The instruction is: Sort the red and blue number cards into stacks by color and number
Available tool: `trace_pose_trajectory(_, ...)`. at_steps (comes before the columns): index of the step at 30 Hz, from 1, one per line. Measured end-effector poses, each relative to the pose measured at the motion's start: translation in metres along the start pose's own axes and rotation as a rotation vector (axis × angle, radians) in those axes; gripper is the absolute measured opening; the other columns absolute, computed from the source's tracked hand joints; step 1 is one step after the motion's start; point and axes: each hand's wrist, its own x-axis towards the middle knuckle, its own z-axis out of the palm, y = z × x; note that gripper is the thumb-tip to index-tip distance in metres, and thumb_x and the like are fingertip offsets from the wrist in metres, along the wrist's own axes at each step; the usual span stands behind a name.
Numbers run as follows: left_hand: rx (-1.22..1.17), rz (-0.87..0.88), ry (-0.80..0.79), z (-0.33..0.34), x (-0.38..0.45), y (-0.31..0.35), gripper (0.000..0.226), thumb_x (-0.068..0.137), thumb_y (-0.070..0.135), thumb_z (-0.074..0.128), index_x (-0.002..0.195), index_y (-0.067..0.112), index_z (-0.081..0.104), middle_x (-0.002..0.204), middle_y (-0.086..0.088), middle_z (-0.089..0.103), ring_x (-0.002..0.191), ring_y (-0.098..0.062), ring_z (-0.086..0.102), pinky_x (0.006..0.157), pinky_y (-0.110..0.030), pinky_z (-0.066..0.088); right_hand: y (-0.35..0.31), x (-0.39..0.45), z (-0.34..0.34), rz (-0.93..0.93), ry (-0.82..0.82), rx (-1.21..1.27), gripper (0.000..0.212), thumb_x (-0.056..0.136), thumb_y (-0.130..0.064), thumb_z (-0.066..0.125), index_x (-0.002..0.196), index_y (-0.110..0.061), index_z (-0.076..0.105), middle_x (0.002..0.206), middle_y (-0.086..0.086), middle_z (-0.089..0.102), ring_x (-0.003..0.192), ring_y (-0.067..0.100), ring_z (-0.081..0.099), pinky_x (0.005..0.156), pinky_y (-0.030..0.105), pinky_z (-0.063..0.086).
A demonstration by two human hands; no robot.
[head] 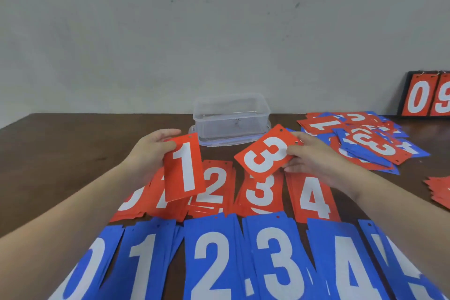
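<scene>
Red cards, two, are held above the table (60, 143): the left hand (148, 153) pinches a 1 card (184, 167), the right hand (314, 158) pinches a 3 card (265, 156). Below lie five red stacks (313, 198) and six blue stacks (214, 260), with one mixed pile (365, 141) at right

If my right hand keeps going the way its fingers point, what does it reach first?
The right hand, holding the red 3 card, points left. First in line looks like the red 1 card in the left hand, though depth is unclear.
</scene>
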Motion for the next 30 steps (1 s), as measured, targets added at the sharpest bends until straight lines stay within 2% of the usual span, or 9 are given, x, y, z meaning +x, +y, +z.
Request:
trace_pose_trajectory(5, 0.088, -0.022, 0.012, -0.035, 0.001, -0.017, 0.034, 0.092, 0.001, 0.063, 0.115, 0.026, 0.068, 0.116, -0.011, 0.069, 0.09, -0.026, 0.066, 0.09, -0.048, 0.052, 0.0, 0.005, 0.03, -0.023, -0.046, -0.062, 0.037, 0.093, 0.002, 0.06, 0.123, -0.019, 0.051, 0.075, 0.012, 0.069, 0.061, 0.017, 0.065, 0.062, 0.028, 0.055)
trace_pose_trajectory(8, 0.199, -0.012, -0.014, -0.046, 0.003, -0.025, 0.038, 0.091, 0.0, 0.064, 0.118, 0.027, 0.068, 0.112, -0.005, 0.071, 0.088, -0.023, 0.063, 0.081, -0.04, 0.048, -0.001, 0.009, 0.041, -0.062, -0.075, -0.106, 0.036, 0.093, 0.002, 0.058, 0.121, -0.02, 0.055, 0.075, 0.009, 0.067, 0.061, 0.016, 0.062, 0.064, 0.03, 0.052)
trace_pose_trajectory(12, 0.458, 0.063, 0.037, -0.046, 0.009, -0.033, 0.037, 0.088, 0.003, 0.065, 0.107, 0.035, 0.07, 0.106, -0.009, 0.071, 0.088, -0.027, 0.064, 0.083, -0.036, 0.051, 0.001, 0.017, 0.049, -0.074, -0.086, -0.216, 0.041, 0.093, -0.005, 0.059, 0.123, -0.034, 0.061, 0.086, 0.009, 0.069, 0.07, 0.018, 0.063, 0.073, 0.034, 0.054)
trace_pose_trajectory(16, 0.637, 0.133, -0.013, -0.036, 0.015, -0.039, 0.031, 0.089, 0.008, 0.068, 0.1, 0.037, 0.066, 0.093, -0.005, 0.068, 0.08, -0.021, 0.062, 0.073, -0.024, 0.047, 0.002, 0.023, 0.05, -0.072, -0.082, -0.26, 0.041, 0.094, -0.009, 0.059, 0.125, -0.036, 0.059, 0.092, 0.006, 0.071, 0.075, 0.02, 0.067, 0.074, 0.036, 0.056)
trace_pose_trajectory(17, 0.669, 0.147, -0.028, -0.033, 0.016, -0.04, 0.034, 0.088, 0.008, 0.07, 0.098, 0.04, 0.064, 0.095, 0.0, 0.067, 0.083, -0.019, 0.062, 0.077, -0.024, 0.049, 0.002, 0.023, 0.049, -0.07, -0.079, -0.264, 0.041, 0.095, -0.01, 0.058, 0.125, -0.037, 0.058, 0.096, 0.007, 0.071, 0.079, 0.022, 0.068, 0.076, 0.037, 0.056)
trace_pose_trajectory(19, 0.78, 0.181, -0.019, -0.027, 0.018, -0.041, 0.038, 0.085, 0.011, 0.075, 0.097, 0.045, 0.061, 0.117, 0.007, 0.064, 0.107, -0.017, 0.06, 0.101, -0.038, 0.045, 0.004, 0.024, 0.046, -0.063, -0.064, -0.263, 0.039, 0.095, -0.01, 0.058, 0.123, -0.037, 0.058, 0.1, 0.008, 0.071, 0.083, 0.024, 0.068, 0.078, 0.039, 0.057)
trace_pose_trajectory(22, 0.865, 0.261, 0.01, -0.016, 0.018, -0.038, 0.036, 0.086, 0.016, 0.073, 0.099, 0.047, 0.06, 0.125, 0.013, 0.057, 0.128, -0.019, 0.048, 0.111, -0.051, 0.035, 0.008, 0.025, 0.037, -0.062, -0.014, -0.293, 0.035, 0.096, -0.01, 0.057, 0.122, -0.033, 0.058, 0.099, 0.007, 0.07, 0.081, 0.024, 0.068, 0.079, 0.043, 0.058)
trace_pose_trajectory(26, 0.809, 0.386, -0.076, 0.007, 0.018, -0.033, 0.029, 0.092, 0.02, 0.067, 0.1, 0.047, 0.061, 0.117, 0.02, 0.055, 0.127, -0.014, 0.048, 0.112, -0.051, 0.033, 0.009, 0.018, 0.014, -0.05, 0.048, -0.289, 0.038, 0.097, -0.008, 0.057, 0.126, -0.032, 0.053, 0.088, 0.0, 0.069, 0.072, 0.015, 0.064, 0.062, 0.029, 0.053)
trace_pose_trajectory(30, 0.726, 0.466, -0.172, 0.04, 0.02, -0.03, 0.027, 0.093, 0.02, 0.065, 0.098, 0.047, 0.063, 0.112, 0.026, 0.058, 0.121, -0.007, 0.051, 0.114, -0.044, 0.035, 0.013, 0.01, -0.005, -0.05, 0.069, -0.37, 0.034, 0.097, -0.011, 0.059, 0.123, -0.033, 0.054, 0.077, -0.005, 0.068, 0.061, 0.008, 0.063, 0.055, 0.022, 0.049)
